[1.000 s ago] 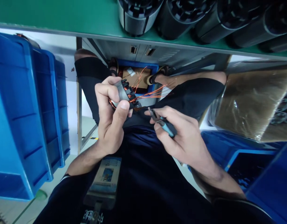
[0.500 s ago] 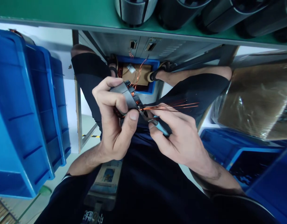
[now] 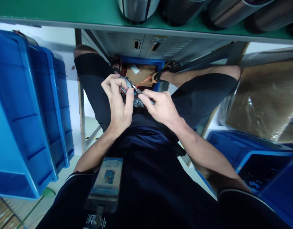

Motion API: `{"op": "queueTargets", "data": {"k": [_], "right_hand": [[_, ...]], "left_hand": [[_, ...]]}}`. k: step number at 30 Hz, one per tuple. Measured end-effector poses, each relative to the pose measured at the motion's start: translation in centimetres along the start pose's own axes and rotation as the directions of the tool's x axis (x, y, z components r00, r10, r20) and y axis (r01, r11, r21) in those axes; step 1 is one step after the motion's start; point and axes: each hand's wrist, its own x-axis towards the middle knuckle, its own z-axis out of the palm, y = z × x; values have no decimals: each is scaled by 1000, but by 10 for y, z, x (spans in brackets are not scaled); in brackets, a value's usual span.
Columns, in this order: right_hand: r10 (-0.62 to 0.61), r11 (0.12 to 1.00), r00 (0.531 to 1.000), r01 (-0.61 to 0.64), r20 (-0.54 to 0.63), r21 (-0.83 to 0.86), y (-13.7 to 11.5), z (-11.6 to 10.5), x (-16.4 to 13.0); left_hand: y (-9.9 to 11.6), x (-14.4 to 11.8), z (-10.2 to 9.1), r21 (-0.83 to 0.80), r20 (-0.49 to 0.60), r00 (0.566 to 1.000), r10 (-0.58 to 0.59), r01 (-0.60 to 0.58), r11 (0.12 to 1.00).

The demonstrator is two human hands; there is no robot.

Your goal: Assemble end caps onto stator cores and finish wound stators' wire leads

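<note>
My left hand (image 3: 119, 103) is closed around a motor stator (image 3: 128, 84), a grey metal ring with copper windings, mostly covered by the fingers. In my right hand (image 3: 162, 106) are cutting pliers with blue grips; their metal jaws (image 3: 136, 90) point at the stator's edge by my left thumb. Whether the jaws touch a wire is too small to tell. Loose copper wires (image 3: 146, 80) stretch from the stator toward the upper right, above a blue bin (image 3: 141, 59) on the floor.
Cardboard (image 3: 146, 70) and a small white packet (image 3: 135, 69) lie in the floor bin. Stacked blue crates (image 3: 22, 105) stand left. Dark metal cylinders (image 3: 139, 9) line the green bench (image 3: 65, 11). To the right are a plastic-wrapped brown package (image 3: 263, 95) and another blue crate (image 3: 232, 152).
Both hands have moved away from my body toward the floor bin, with stator and pliers. The pliers now point up and left, and the wires no longer stretch over my right hand.
</note>
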Motion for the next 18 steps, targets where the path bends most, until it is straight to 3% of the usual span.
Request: {"op": "queueTargets", "data": {"k": [4, 7, 10, 13, 16, 18], "right_hand": [[60, 994, 993, -69, 99, 83, 34, 16, 30], [75, 988, 986, -93, 150, 122, 45, 18, 41], [98, 977, 983, -124, 152, 173, 43, 14, 45], [114, 921, 979, -169, 171, 350, 27, 9, 42], [32, 824, 963, -176, 266, 539, 7, 2, 31], [-37, 823, 969, -110, 245, 558, -2, -6, 21]], "left_hand": [[-50, -4, 23, -15, -22, 995, -93, 93, 996], [-63, -9, 23, 12, -30, 995, -97, 98, 995], [-54, -10, 12, 61, -6, 999, -39, 40, 997], [-38, -9, -3, 90, 29, 995, 95, -97, 991], [-21, -6, -16, 70, 71, 961, 268, -272, 960], [-8, -4, -25, 14, 56, 945, 324, -325, 946]]}}
